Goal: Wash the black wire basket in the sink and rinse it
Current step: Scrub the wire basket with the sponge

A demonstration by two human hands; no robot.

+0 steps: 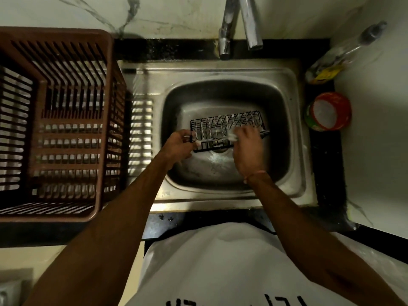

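Note:
The black wire basket (223, 124) is held tilted over the bowl of the steel sink (284, 89), with white soap foam on its wires. My left hand (178, 144) grips its left end. My right hand (247, 149) holds a small foamy scrubber (233, 135) against the basket's near side, fingers curled round it. Foam lies on the sink floor near the drain below the basket. No water is visibly running from the tap (251, 23).
A large brown slatted plastic crate (66, 120) stands on the counter left of the sink. A round red and green tub (329, 111) of white cleaner and a clear bottle (337, 58) lying down sit on the right. The wall is behind the tap.

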